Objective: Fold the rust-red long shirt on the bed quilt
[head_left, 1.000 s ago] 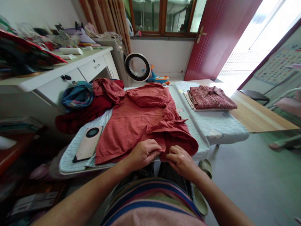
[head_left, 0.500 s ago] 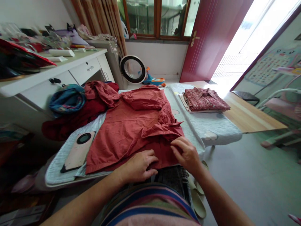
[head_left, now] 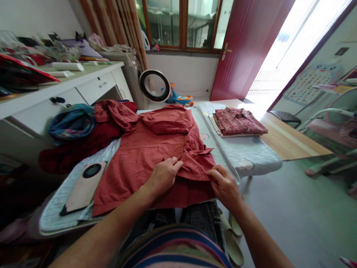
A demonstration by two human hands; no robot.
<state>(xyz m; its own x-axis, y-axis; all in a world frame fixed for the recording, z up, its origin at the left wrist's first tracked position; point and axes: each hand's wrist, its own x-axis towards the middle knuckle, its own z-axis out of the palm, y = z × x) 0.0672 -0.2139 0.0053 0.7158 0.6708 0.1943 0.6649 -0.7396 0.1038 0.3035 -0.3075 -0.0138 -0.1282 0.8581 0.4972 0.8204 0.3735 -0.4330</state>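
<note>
A rust-red shirt (head_left: 139, 152) lies spread over the cloth-covered table, one sleeve bent across its upper part. Near its lower middle, my left hand (head_left: 164, 174) is closed on the edge of a folded-over flap. My right hand (head_left: 225, 185) pinches the same flap at its right-hand corner, by the table's front edge. Left of the shirt, a light-coloured phone (head_left: 80, 191) with a round dark camera ring rests on the pale blue cloth (head_left: 52, 212).
Piled at the left are dark red clothes (head_left: 72, 152) and a blue patterned garment (head_left: 72, 121). A folded patterned red shirt (head_left: 237, 121) tops a small stack on the right. Behind stand a white desk (head_left: 92, 87) and a washing machine with its round door (head_left: 154, 85) swung out.
My left hand has moved up onto the flap and closed on its edge. My right hand has taken the flap's corner, and the flap's edge now lies flatter and straighter.
</note>
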